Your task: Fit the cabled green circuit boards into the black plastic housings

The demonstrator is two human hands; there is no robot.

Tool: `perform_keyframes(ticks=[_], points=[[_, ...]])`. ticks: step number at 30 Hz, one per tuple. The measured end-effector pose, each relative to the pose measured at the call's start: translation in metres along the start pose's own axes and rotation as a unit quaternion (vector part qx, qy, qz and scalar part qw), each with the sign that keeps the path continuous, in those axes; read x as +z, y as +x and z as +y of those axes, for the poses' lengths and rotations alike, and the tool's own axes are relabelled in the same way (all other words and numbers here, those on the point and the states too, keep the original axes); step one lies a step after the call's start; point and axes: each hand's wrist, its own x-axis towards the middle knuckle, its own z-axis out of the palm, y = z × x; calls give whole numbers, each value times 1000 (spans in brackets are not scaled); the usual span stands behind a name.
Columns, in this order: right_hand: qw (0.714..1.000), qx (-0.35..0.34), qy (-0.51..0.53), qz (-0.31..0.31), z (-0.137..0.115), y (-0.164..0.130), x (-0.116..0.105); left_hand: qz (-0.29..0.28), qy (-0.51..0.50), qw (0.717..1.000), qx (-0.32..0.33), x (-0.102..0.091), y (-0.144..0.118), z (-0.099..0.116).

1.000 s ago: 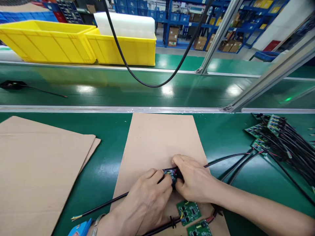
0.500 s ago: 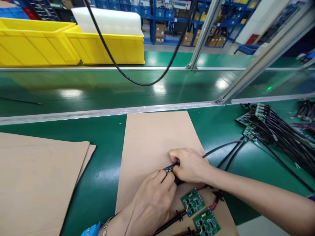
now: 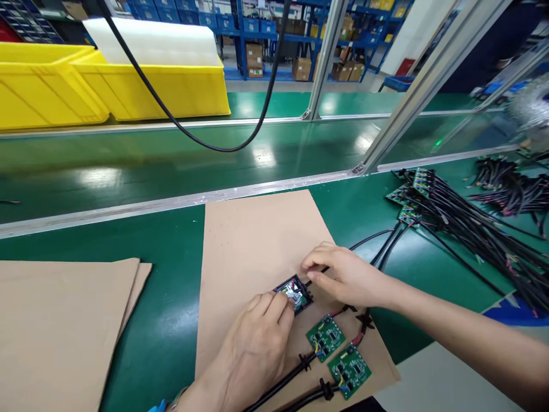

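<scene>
A small open black case [image 3: 307,302] with a circuit board [image 3: 292,290] inside lies flat on the cardboard sheet [image 3: 253,234]. My left hand [image 3: 259,329] grips its near left edge, covering that corner. Just beyond the case's right end is my right hand [image 3: 343,276], fingers curved and thumb apart, over the black cable [image 3: 362,242] that leaves the case; nothing appears pinched in it. Two green circuit boards, a nearer one [image 3: 349,371] and a farther one [image 3: 325,337], lie beside the case with black cables attached at both ends.
A heap of black cables with boards [image 3: 454,212] lies at the right. Stacked cardboard [image 3: 60,326] is on the left. Beyond the metal rail [image 3: 257,186] stand yellow bins [image 3: 154,91] and a metal post [image 3: 412,86]. A black cable [image 3: 223,149] hangs in a loop ahead.
The case now lies flat with its inside showing; before, it was tilted and mostly hidden between both hands. My right hand has loosened and moved slightly off its end. The camera view has shifted.
</scene>
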Motion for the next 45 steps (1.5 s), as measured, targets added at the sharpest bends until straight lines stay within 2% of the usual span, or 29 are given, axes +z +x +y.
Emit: perform_keyframes(ticks=[6,10,15,19,21,23,25,28,30,33,38,41,45], points=[[997,-69,-14,-9,11,-11,7,7,7,1000,-29,-8,3,3],[992,-106,-65,-12,21,-12,15,-37,44,998,-18,-11,7,5],[963,-193,-189,-7,25,-12,21,-51,121,991,-17,-9,13,13],[947,-239,-209,-55,22,-8,18,-79,146,986,-14,-11,23,20],[947,-229,-212,-71,22,-8,16,-90,118,989,-28,-17,26,19],[952,-209,-213,-69,23,-10,14,-74,50,995,-35,-26,24,15],[961,-187,-195,-62,25,-13,12,-35,-16,999,-31,-36,15,7],[978,-158,-125,-53,25,-17,7,41,-37,997,-59,-45,-5,-5],[985,-145,-80,-44,25,-18,5,76,-25,992,-97,-45,-20,-10],[989,-139,-52,-22,23,-15,6,80,-33,987,-132,-38,-33,-11],[989,-134,-60,9,10,-2,10,89,-100,975,-179,-25,-33,-9],[989,-95,-109,-23,-6,15,13,83,-124,970,-192,-21,-27,-11],[964,-79,-217,-134,-27,42,20,76,-129,971,-189,-21,-21,-14]])
